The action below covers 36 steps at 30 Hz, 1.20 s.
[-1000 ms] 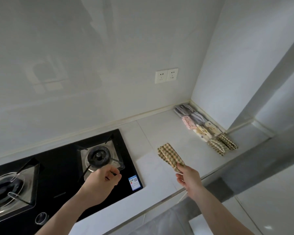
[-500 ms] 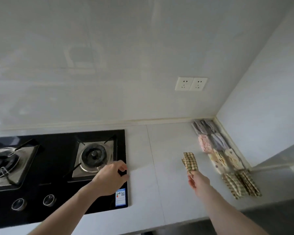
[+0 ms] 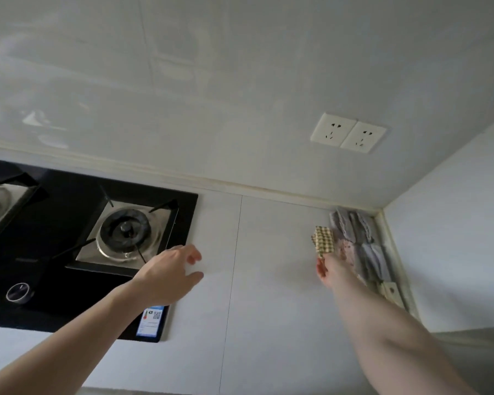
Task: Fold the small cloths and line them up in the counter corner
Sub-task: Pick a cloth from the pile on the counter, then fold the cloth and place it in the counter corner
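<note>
A home kitchen: black glass gas hob (image 3: 69, 252) with steel burners (image 3: 125, 234) and a control knob (image 3: 19, 293) set into a pale table (image 3: 268, 280), glossy white wall panels (image 3: 211, 95), a double wall socket (image 3: 348, 132) above the corner.

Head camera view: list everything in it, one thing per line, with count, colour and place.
checked cloth: one, yellow-brown check, folded, held above the counter just left of the row
row of folded cloths: several, exact count unclear, grey, pink and cream, along the right wall from the counter corner, partly hidden by the right arm
counter: one, white
gas hob: one, black glass, two burners, set into the counter's left part
knob: one, dark, hob front
sticker: one, blue and white, hob's front right corner
wall sockets: two, white, back wall
left hand: fingers relaxed, holding nothing, over the hob's right edge
right hand: pinches the checked cloth
</note>
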Tool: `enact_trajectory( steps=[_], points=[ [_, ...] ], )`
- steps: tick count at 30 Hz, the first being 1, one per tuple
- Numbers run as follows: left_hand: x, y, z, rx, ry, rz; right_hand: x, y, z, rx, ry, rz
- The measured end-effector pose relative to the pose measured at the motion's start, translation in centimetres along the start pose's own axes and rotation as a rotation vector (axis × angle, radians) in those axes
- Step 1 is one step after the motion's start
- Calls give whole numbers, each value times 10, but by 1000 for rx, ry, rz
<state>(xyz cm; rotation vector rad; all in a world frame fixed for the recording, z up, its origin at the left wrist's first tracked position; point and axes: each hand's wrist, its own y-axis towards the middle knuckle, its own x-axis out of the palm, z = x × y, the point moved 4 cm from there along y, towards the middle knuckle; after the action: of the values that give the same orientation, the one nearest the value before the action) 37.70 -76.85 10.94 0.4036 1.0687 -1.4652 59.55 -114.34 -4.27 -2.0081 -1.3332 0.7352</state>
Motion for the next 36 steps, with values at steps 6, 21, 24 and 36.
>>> enact_trajectory(
  steps=[6,21,24,36],
  points=[
    [7,14,-4,-16,16,2,32,44,-23,-50,-30,43],
    [-4,-2,-18,-90,-18,-39,40,51,2,-161,-327,128],
    [-22,-26,-22,-98,-17,-11,53,6,37,-288,-680,69],
    [-95,-241,-186,-300,-66,237,237,-337,176,-827,-1111,-598]
  ],
)
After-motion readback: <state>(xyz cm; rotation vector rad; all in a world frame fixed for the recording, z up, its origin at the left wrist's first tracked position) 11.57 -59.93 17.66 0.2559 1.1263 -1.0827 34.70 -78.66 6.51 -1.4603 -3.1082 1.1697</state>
